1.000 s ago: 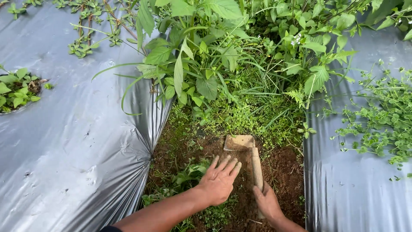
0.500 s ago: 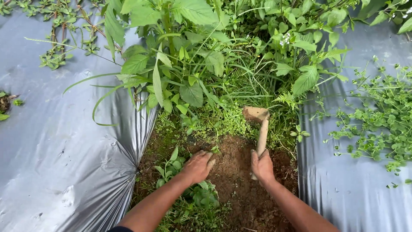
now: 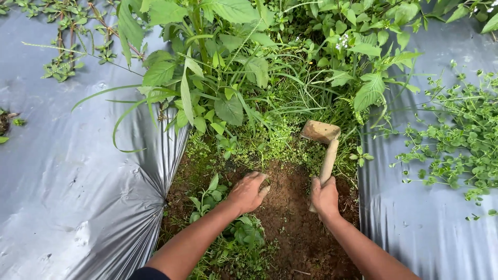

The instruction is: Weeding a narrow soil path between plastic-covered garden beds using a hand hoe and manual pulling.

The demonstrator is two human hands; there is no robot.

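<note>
The right hand [image 3: 324,197] was closed around the lower part of the wooden handle of a small hoe [image 3: 326,150], fingers wrapped fully about it. The hoe stood nearly upright, leaning a little to the right, its flat, soil-stained blade at the top end, raised over the low green weeds [image 3: 280,145] at the far edge of the bare soil [image 3: 290,218]. The blade was not in the ground; it hung just above the small creeping plants.

The left hand [image 3: 249,192] lay knuckles up on the soil, its fingers curled loosely downward with the tips pressed at the dirt. Whether it gripped anything beneath the fingers could not be told. Just to its left and below it grew a few small leafy seedlings [image 3: 207,194].

The patch of brown soil sat in a narrow strip between two sheets of grey plastic mulch [image 3: 78,181], one on each side, the right sheet [image 3: 415,228] touching the soil edge near the right forearm. Beyond the strip rose tall broad-leaved plants [image 3: 218,67] and grass. Trailing small-leaved weeds [image 3: 456,140] spread over the right sheet.
</note>
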